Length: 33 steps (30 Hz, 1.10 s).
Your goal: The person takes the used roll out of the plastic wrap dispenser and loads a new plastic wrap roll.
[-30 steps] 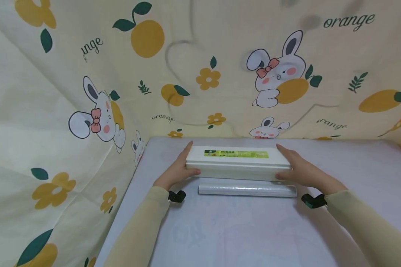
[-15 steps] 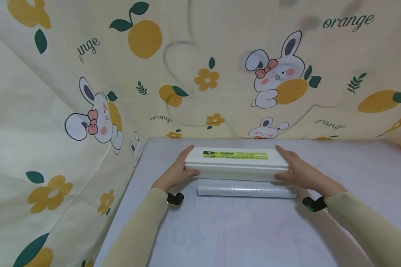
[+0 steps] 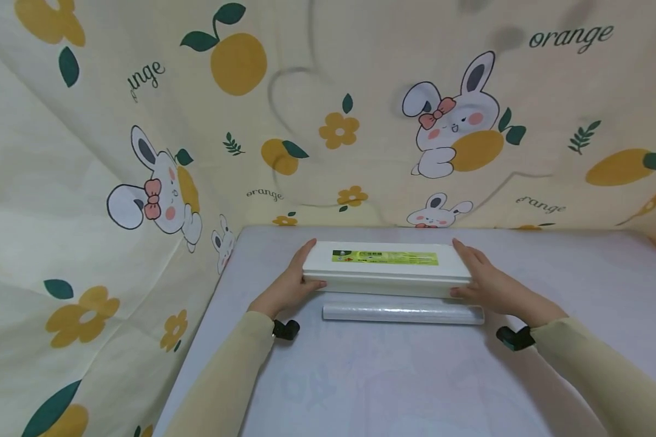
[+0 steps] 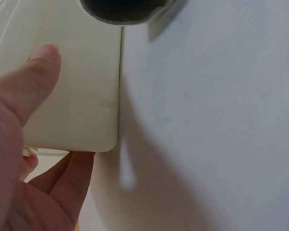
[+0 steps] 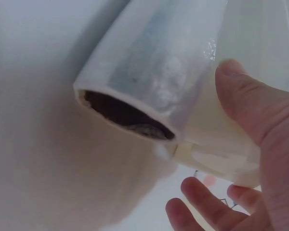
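Note:
A long white plastic box (image 3: 388,285) with a yellow-green label (image 3: 385,257) on its lid lies crosswise on the table in the head view. My left hand (image 3: 290,280) holds its left end, thumb on the front face and fingers round the end, as the left wrist view shows. At the opposite end is my right hand (image 3: 494,285), its thumb against the front face and its index finger reaching along the lid's back corner. In front of the box lies a roll of clear cling film (image 3: 403,312), whose hollow core end (image 5: 127,118) faces the right wrist camera.
The table (image 3: 393,376) is covered in a pale cloth. Behind it and on the left hangs a cream curtain (image 3: 372,79) printed with rabbits and oranges. A black wrist camera (image 3: 287,329) sits on the left wrist, another wrist camera (image 3: 515,338) on the right.
The head view has shifted very slightly. Both hands stay at the ends of the box, and the box and the cling film roll keep their places.

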Tool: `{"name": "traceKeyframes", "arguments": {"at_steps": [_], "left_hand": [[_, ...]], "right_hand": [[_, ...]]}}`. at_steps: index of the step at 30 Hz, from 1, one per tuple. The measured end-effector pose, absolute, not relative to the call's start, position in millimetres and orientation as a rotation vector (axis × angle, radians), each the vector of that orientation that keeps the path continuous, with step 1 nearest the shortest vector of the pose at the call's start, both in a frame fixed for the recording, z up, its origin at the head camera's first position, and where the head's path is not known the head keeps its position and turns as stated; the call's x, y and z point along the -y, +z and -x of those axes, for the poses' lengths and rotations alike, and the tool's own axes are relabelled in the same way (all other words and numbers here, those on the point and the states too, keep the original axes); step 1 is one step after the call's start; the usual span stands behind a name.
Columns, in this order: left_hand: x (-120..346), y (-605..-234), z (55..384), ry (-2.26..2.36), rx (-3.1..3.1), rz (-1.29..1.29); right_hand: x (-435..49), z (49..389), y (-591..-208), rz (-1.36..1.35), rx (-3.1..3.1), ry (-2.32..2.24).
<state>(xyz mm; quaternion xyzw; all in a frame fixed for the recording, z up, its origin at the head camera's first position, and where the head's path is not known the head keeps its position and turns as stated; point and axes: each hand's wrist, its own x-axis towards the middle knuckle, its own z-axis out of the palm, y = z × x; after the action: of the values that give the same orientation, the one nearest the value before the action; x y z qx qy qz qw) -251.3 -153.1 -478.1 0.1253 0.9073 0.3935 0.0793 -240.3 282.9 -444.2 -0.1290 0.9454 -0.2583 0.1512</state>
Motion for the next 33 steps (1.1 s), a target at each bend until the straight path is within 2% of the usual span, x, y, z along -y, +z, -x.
{"name": "traceKeyframes", "arguments": {"at_steps": [14,23,33], "left_hand": [[155.6,-474.6,252.5,1.285,-2.655,-0.315],[150.4,-466.2,256.9,1.467,-2.565,0.022],[149.6,-487.8,256.2,1.569,-2.457,0.042]], "right_hand": [[-280.8,241.2,-446.7,0.424,-2.647,-0.969],[-274.4,235.9,-441.6,0.191,-2.512,-1.131],[-270.3,233.3,-457.8,0.069,-2.495,-1.191]]}}
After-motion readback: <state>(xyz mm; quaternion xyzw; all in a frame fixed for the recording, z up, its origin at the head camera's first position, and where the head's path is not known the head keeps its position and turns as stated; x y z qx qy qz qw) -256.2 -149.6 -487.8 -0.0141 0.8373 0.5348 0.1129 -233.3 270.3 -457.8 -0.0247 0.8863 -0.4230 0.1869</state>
